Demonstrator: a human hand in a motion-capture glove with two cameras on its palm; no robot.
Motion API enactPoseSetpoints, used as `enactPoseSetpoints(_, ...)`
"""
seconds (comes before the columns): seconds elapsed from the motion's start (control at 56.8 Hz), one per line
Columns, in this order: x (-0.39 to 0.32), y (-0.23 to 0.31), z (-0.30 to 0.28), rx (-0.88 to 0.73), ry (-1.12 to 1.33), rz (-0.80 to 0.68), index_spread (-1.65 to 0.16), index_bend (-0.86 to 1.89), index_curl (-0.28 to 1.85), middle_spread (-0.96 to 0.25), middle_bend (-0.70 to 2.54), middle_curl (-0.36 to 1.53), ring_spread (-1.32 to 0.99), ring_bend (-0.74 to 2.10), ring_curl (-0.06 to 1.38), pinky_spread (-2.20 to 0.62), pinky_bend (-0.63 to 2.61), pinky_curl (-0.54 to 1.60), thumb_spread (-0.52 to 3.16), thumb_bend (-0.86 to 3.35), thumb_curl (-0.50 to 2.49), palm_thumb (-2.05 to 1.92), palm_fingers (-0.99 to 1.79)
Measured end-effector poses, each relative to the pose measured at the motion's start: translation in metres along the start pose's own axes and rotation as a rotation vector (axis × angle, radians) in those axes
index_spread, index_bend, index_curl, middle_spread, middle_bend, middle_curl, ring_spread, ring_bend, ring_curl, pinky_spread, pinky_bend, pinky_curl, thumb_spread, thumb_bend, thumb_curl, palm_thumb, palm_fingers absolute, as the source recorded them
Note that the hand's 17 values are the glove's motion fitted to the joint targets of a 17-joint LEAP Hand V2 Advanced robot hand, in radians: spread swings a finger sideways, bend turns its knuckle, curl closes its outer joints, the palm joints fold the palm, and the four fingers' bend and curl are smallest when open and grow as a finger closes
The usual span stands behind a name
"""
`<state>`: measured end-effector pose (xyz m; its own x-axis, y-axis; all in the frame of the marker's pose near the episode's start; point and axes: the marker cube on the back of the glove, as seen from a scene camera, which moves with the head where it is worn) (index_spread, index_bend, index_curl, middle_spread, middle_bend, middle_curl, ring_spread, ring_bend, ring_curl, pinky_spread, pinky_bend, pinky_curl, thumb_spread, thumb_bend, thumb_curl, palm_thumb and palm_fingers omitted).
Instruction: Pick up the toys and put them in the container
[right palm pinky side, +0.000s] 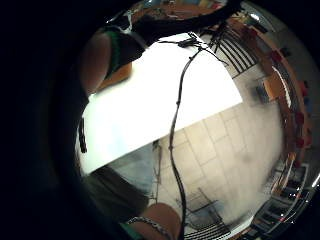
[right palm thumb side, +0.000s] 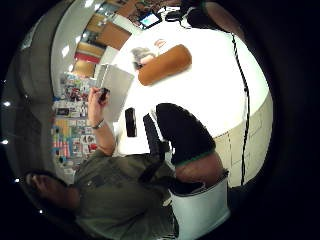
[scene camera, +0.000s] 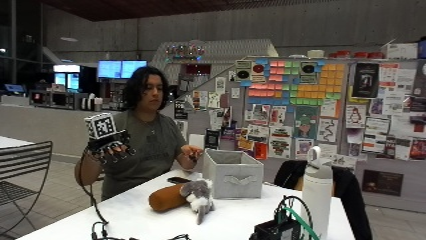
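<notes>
My gloved right hand (scene camera: 110, 148) is raised in the air at the table's near left side, fingers hanging relaxed and holding nothing. Two toys lie on the white table (scene camera: 133, 220): a brown loaf-shaped plush (scene camera: 166, 198) and a grey plush animal (scene camera: 198, 195) leaning against it. The thumb side palm view shows the brown plush (right palm thumb side: 165, 65) and grey plush (right palm thumb side: 141, 54) far from the palm. A grey fabric container (scene camera: 233, 173) stands open just behind the toys. The bare left hand (scene camera: 190, 152) hovers beside the container and holds a small dark thing.
A black phone (scene camera: 178, 180) lies on the table by the container. A white bottle (scene camera: 317, 192) and a black device with cables (scene camera: 279, 229) stand at the near right. A metal chair (scene camera: 20, 172) is off to the left.
</notes>
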<state>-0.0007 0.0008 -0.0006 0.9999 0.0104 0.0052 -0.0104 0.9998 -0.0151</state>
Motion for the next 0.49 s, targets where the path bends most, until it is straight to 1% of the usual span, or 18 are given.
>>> enactPoseSetpoints(0.088,0.000,-0.005,-0.001,-0.011,-0.013,0.008,-0.24,0.21,0.09,-0.03,0.14,0.03,-0.08,0.29,0.07,0.01,0.58,0.17,0.76,0.02,0.03,0.01,0.31)
enactPoseSetpoints(0.194,-0.002,-0.001,0.000,-0.008,-0.008,0.005,-0.31,0.21,0.14,-0.05,0.15,0.05,-0.11,0.32,0.10,0.01,0.63,0.21,1.05,0.00,0.07,-0.02,0.28)
enactPoseSetpoints(0.317,-0.003,-0.008,0.000,-0.003,-0.016,-0.015,-0.35,0.22,0.18,-0.05,0.16,0.08,-0.13,0.35,0.12,0.01,0.65,0.24,1.23,-0.01,0.11,-0.02,0.25)
enactPoseSetpoints(0.493,-0.006,-0.035,0.014,-0.045,-0.102,-0.083,-0.38,0.21,0.23,-0.06,0.18,0.12,-0.15,0.39,0.15,0.01,0.66,0.26,1.35,0.00,0.16,0.00,0.24)
